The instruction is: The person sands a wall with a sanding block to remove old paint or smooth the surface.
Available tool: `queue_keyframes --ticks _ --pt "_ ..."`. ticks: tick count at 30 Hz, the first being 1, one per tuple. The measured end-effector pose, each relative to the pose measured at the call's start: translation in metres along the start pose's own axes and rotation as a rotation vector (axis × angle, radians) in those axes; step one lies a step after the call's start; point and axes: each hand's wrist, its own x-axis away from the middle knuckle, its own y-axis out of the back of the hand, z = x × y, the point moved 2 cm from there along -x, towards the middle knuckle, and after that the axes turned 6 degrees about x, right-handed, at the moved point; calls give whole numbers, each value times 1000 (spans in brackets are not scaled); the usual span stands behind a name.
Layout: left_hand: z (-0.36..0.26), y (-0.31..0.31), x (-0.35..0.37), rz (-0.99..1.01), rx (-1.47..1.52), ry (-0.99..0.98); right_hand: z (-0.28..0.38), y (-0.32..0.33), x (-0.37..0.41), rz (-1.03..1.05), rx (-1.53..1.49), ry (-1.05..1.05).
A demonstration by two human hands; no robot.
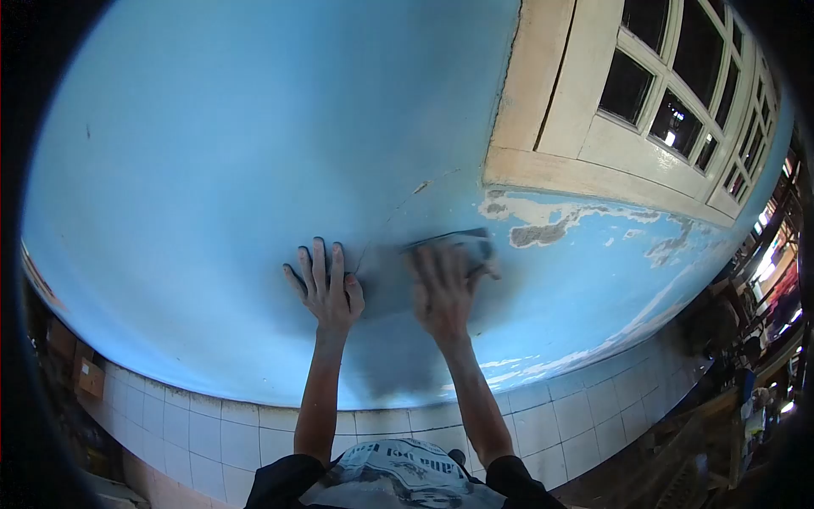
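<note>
A light-blue painted wall [212,187] fills most of the view. My left hand [326,288] lies flat on it, fingers spread, holding nothing; the fingertips look dusty. To its right, my right hand [443,293] presses a dark grey sheet of sandpaper [475,240] against the wall, smeared by motion. Fingers lie over the sheet and the thumb side is blurred. Between and above the hands, a thin crack with a small chip [421,187] runs up the paint. Right of the sandpaper, a patch of peeled paint [543,222] shows white and grey beneath.
A cream window frame [577,174] with glass panes stands at upper right. White tiles [246,433] run along the wall's foot. A cardboard box [89,377] sits at far left. Wooden pieces and clutter [746,407] lie along the right side.
</note>
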Motion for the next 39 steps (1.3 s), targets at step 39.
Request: queue_keyframes --ticks 39 --pt "0 0 8 6 92 84 -2 34 -77 -213 -278 -124"
